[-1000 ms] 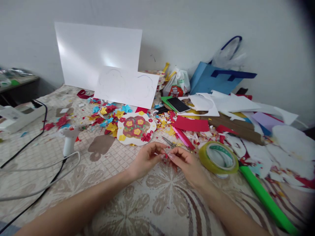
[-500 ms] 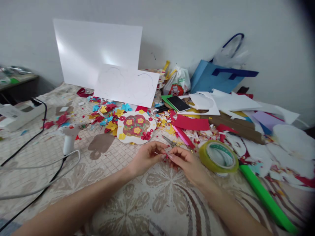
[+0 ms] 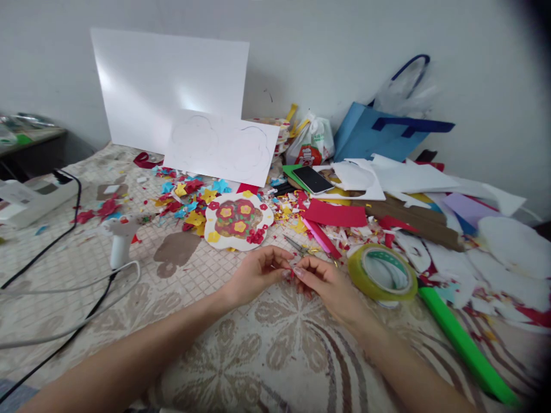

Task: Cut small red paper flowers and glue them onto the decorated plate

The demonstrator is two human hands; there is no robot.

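Near the middle of the view, my left hand [image 3: 263,273] and my right hand [image 3: 322,282] meet at their fingertips. Between them they pinch a small red paper piece [image 3: 292,274], mostly hidden by the fingers, so its shape is unclear. Just beyond my left hand lies a white scalloped card [image 3: 210,222] decorated with red and yellow paper flowers. Scissors [image 3: 295,245] rest on the table right behind the fingertips. A roll of yellow tape [image 3: 359,276] sits to the right of my right hand.
A white glue gun [image 3: 121,246] with cables stands at the left. Paper flowers [image 3: 196,221] and scraps are heaped beyond the card. A red paper strip [image 3: 336,213], a phone [image 3: 313,179] and a green-handled cutter [image 3: 467,347] lie to the right. White boards [image 3: 172,74] lean on the wall.
The view has shifted very slightly. Both hands keep the same pinch on the small red paper piece, with hardly any visible movement.
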